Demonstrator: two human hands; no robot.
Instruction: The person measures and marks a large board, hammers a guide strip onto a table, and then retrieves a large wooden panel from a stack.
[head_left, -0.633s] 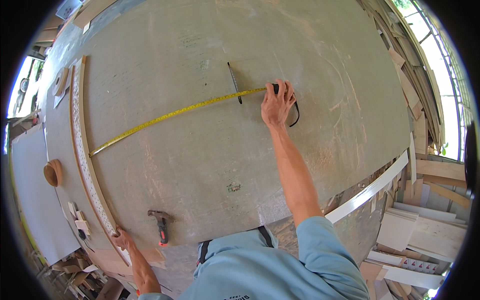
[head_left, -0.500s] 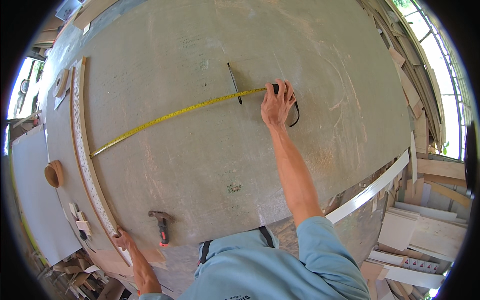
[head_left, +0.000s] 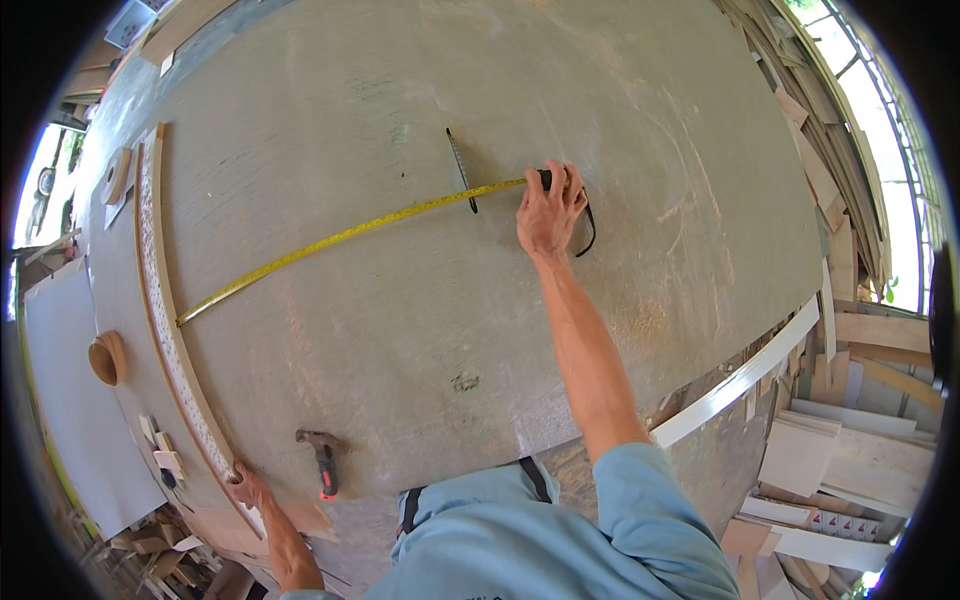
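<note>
My right hand (head_left: 549, 215) is closed around a black tape measure (head_left: 546, 180), its fingers bent over the case and a black strap (head_left: 590, 225) hanging beside it. From the case the yellow tape blade (head_left: 345, 236) runs left across the tabletop. Its far tip meets the side of a long wooden strip with a pale speckled face (head_left: 172, 285). At the near end of that strip, my left hand (head_left: 250, 488) grips its edge. A thin dark pen-like tool (head_left: 460, 165) lies crosswise by the blade, partly covered by it.
A claw hammer (head_left: 324, 462) with a red and black handle lies near the table's front edge. A tape roll (head_left: 117, 176) and a brown ring-shaped roll (head_left: 106, 358) sit left of the strip. Small wood blocks (head_left: 166, 455) lie nearby. Stacked boards (head_left: 835, 450) stand at the right.
The view has shifted slightly, so the table things sit a little farther left and lower. Both hands keep their holds, and the blade stays extended against the strip.
</note>
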